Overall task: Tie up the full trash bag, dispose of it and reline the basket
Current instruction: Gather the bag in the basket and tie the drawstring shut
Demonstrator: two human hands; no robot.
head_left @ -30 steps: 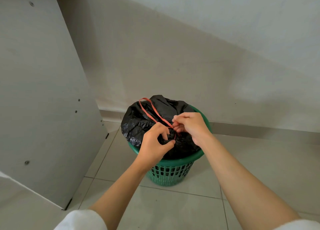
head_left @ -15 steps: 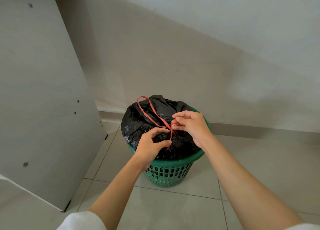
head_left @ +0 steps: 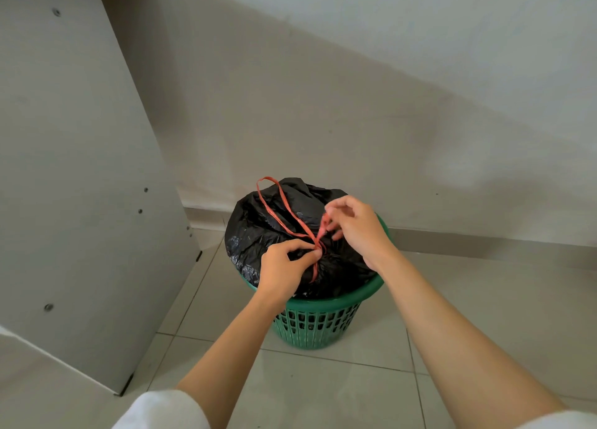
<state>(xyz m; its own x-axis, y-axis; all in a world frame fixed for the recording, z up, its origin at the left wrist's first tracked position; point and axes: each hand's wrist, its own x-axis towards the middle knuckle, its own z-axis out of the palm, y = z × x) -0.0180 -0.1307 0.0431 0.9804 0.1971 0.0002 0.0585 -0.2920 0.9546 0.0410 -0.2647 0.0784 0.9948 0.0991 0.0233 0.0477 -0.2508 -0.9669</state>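
- At far left a pale board (head_left: 80, 170) leans by the wall; it plays no part in our work.
- Our left hand (head_left: 284, 268) is closed, thumb and fingers pinched on the red drawstring (head_left: 292, 217) where its strands cross atop the black trash bag (head_left: 255, 234).
- The bag bulges out of the green basket (head_left: 315, 322), which stands on the tiled floor by the wall.
- Our right hand (head_left: 357, 228) pinches the drawstring's other end just above the crossing, its remaining fingers loosely spread.
- We judge we are mid-knot, the first step; the bag is not yet lifted out.
- Next we need to pull the two ends apart to cinch it.
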